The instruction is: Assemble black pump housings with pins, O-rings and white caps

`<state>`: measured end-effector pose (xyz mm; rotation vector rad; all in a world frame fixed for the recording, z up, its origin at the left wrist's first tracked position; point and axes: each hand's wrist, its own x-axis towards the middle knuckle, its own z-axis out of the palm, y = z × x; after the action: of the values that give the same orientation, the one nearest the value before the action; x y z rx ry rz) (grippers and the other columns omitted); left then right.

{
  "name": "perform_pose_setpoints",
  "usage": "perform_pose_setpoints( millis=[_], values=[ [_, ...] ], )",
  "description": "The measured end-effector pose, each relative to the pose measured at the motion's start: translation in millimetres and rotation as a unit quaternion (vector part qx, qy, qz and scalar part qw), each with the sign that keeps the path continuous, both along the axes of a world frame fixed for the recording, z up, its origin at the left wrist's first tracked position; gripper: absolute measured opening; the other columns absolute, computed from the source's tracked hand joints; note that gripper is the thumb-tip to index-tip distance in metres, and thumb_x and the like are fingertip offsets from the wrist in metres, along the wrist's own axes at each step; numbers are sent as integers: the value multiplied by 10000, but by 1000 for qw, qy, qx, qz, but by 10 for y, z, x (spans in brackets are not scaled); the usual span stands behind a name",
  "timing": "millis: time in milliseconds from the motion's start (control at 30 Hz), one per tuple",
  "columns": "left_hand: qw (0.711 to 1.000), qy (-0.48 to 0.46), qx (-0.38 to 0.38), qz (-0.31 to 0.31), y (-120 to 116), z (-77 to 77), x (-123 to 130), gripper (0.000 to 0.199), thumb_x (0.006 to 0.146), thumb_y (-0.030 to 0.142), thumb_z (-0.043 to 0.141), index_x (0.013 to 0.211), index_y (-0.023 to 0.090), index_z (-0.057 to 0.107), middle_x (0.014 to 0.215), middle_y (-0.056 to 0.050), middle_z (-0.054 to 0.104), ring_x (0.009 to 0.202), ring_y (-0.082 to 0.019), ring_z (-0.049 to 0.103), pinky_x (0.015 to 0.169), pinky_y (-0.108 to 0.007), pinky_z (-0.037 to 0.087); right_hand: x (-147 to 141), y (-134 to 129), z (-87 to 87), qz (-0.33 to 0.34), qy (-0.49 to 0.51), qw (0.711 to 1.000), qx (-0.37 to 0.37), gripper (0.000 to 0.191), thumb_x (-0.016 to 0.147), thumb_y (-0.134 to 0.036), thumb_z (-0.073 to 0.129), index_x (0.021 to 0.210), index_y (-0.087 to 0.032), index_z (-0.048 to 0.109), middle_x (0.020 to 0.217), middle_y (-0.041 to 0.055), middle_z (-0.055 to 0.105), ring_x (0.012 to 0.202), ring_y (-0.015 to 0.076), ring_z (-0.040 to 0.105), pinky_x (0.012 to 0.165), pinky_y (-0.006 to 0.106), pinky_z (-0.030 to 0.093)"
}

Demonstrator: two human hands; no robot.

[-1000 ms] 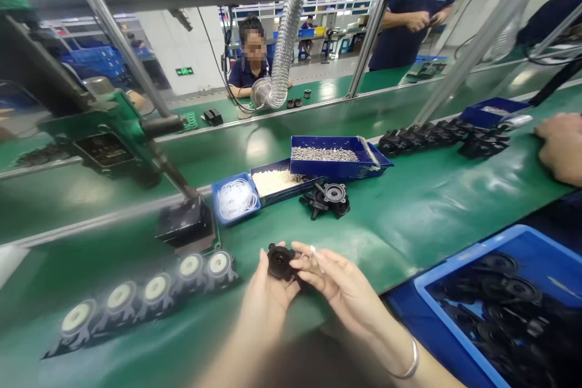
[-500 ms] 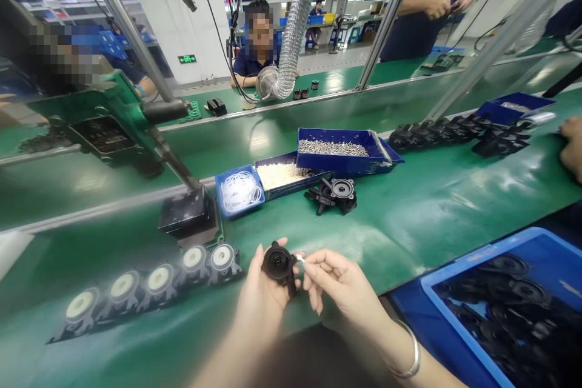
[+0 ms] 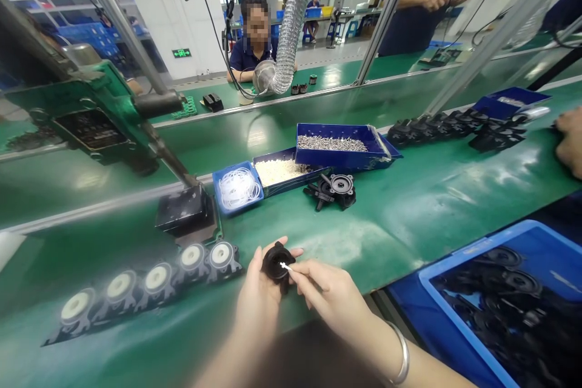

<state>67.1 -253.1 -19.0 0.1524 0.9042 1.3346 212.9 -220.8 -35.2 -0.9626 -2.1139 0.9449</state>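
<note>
Well, right grip (image 3: 334, 292) pinches small white piece (image 3: 284, 265)

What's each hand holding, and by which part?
The left hand holds a round black housing around its outer edge; the right hand pinches a small white piece by one end.

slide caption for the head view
Left hand cradles a round black housing; right hand pinches a slender white piece over it.
</note>
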Motion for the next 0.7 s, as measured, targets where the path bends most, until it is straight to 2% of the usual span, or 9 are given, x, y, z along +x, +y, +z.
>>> perform_pose_setpoints(
  millis=[100, 200, 367, 433, 533, 600, 633, 667, 700],
  values=[
    [999, 45, 9, -4, -15, -25, 9, 522, 974, 522, 400, 1292, 147, 576, 1089, -128, 722, 881, -209, 618, 880, -329, 456, -5, -2, -15, 0, -22, 999, 29, 175, 1027, -279, 468, 984, -212, 623, 694, 10, 622, 593, 158, 583, 607, 282, 422],
    [989, 142, 45, -3, -40, -70, 23, 506, 975, 525, 404, 1297, 173, 574, 1166, -114, 698, 1049, -236, 602, 956, -333, 435, -10, -12, -30, 5, -44, 997, 60, 171, 1035, -254, 440, 983, -212, 598, 767, 29, 637, 656, 171, 600, 628, 289, 418],
    [927, 362, 99, 4, -69, -125, 37, 522, 971, 576, 372, 1296, 235, 594, 1285, -81, 647, 1180, -252, 569, 1054, -377, 391, -44, -29, -22, 4, -53, 992, 118, 225, 1047, -202, 364, 902, -192, 536, 741, 29, 591, 628, 166, 550, 599, 295, 390],
    [902, 416, 117, -2, -68, -144, 32, 520, 984, 564, 336, 1302, 241, 592, 1301, -77, 641, 1218, -253, 555, 1095, -400, 360, -66, -23, -26, 7, -53, 991, 126, 241, 1046, -186, 345, 884, -188, 524, 731, 30, 576, 627, 167, 535, 601, 298, 386],
    [880, 456, 132, -23, -64, -186, 2, 491, 1012, 503, 295, 1341, 244, 551, 1355, -81, 606, 1292, -250, 511, 1136, -426, 331, -97, 6, -56, 16, -29, 993, 113, 236, 1044, -201, 343, 927, -181, 547, 765, 46, 594, 673, 180, 557, 634, 308, 408],
    [857, 495, 139, -46, -58, -209, -44, 467, 1022, 459, 297, 1384, 248, 504, 1408, -88, 564, 1323, -249, 488, 1144, -443, 332, -105, 45, -76, 20, 19, 999, 38, 231, 1042, -257, 374, 930, -187, 563, 756, 39, 596, 655, 173, 562, 627, 304, 423],
    [836, 525, 148, -61, -53, -212, -77, 458, 1024, 437, 309, 1406, 250, 479, 1433, -94, 541, 1335, -251, 477, 1145, -450, 337, -102, 72, -79, 22, 59, 997, -36, 216, 1038, -298, 402, 934, -193, 560, 729, 22, 588, 611, 159, 552, 598, 292, 425],
    [808, 560, 167, -80, -45, -206, -115, 455, 1023, 420, 329, 1426, 250, 456, 1454, -103, 522, 1342, -255, 472, 1141, -457, 346, -91, 106, -76, 29, 110, 985, -128, 186, 1027, -338, 444, 954, -202, 547, 696, -1, 577, 563, 143, 538, 569, 278, 427],
    [773, 595, 196, -101, -33, -188, -155, 460, 1019, 408, 355, 1442, 247, 436, 1459, -114, 518, 1334, -260, 482, 1128, -460, 365, -73, 144, -67, 39, 164, 960, -224, 155, 1007, -362, 501, 991, -211, 529, 673, -23, 571, 534, 130, 532, 557, 263, 433]
  ],
)
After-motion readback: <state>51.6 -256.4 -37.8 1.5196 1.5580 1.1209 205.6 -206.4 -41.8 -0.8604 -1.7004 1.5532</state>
